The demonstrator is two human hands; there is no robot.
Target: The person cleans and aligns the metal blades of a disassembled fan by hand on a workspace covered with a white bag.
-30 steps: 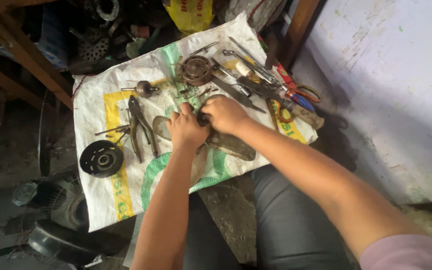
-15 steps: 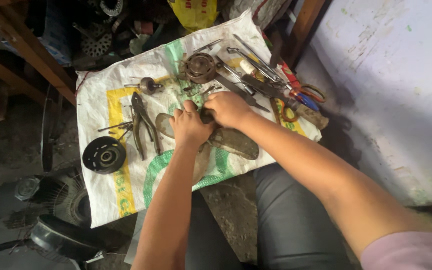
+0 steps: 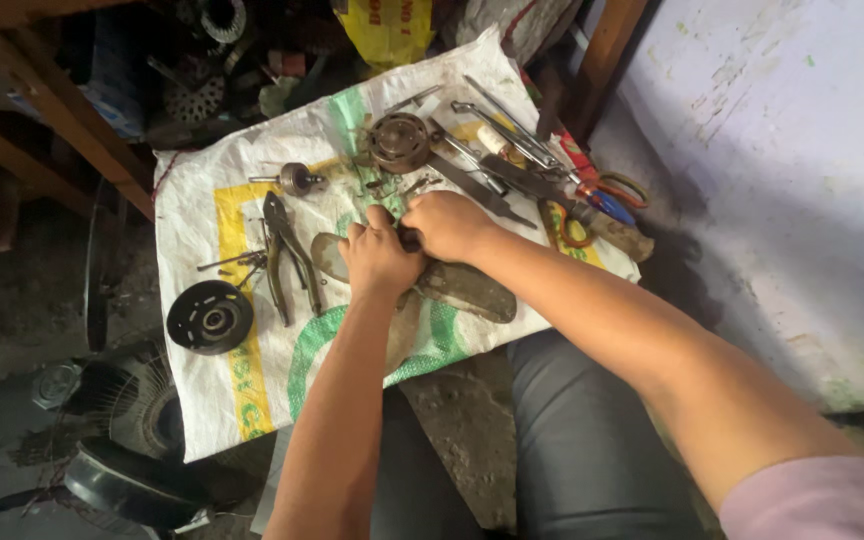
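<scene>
My left hand [image 3: 380,258] and my right hand [image 3: 449,223] meet over the middle of a white woven sack [image 3: 192,215] spread on the ground. Both are closed around a small dark part between them, mostly hidden by the fingers. Under the hands lie flat brownish blades [image 3: 467,288], which look like fan blades. Pliers [image 3: 285,255] lie just left of my left hand. A round rusty motor part [image 3: 399,141] sits beyond the hands.
A black round cap [image 3: 210,316] lies at the sack's left. A rotor with a shaft [image 3: 297,179], wrenches and screwdrivers [image 3: 512,150] and orange-handled scissors [image 3: 614,190] lie on the sack. A fan guard [image 3: 137,410] lies lower left, a pale wall [image 3: 792,150] stands at right.
The hands stay together on the small part with only slight shifts of the fingers. The view has tilted a little.
</scene>
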